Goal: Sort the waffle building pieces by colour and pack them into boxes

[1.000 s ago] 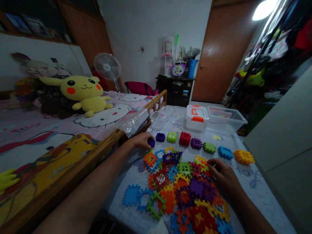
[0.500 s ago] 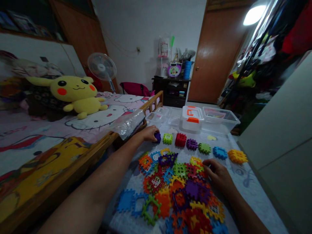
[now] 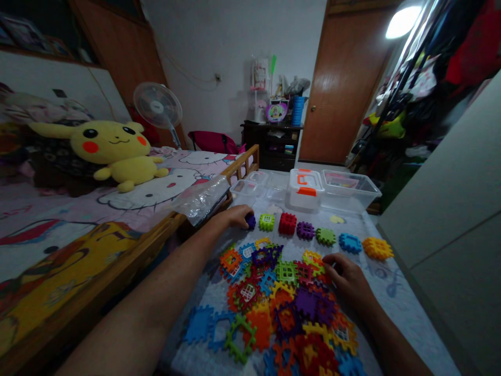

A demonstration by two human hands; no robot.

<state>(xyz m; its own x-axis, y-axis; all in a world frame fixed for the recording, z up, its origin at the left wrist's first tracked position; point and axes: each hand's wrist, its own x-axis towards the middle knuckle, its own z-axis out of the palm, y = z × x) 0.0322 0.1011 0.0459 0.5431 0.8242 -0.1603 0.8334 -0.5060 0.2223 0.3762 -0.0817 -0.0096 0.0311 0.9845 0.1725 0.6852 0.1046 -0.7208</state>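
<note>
Fingers [image 3: 244, 214] of the left hand [image 3: 234, 215] pinch a purple block [image 3: 251, 222], seemingly seating it by the green block [image 3: 266, 222] on their right; gentle release needed.

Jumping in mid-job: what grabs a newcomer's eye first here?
A heap of multicoloured plastic interlocking tiles fills the middle of the white table, the right hand resting on its right edge. Behind runs a row of small coloured tile cubes, the left hand gripping the dark purple cube at its left end. A big yellow plush toy sits on the bed, left.

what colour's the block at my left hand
Dark purple; the block at the left hand shows best in the head view.
</note>
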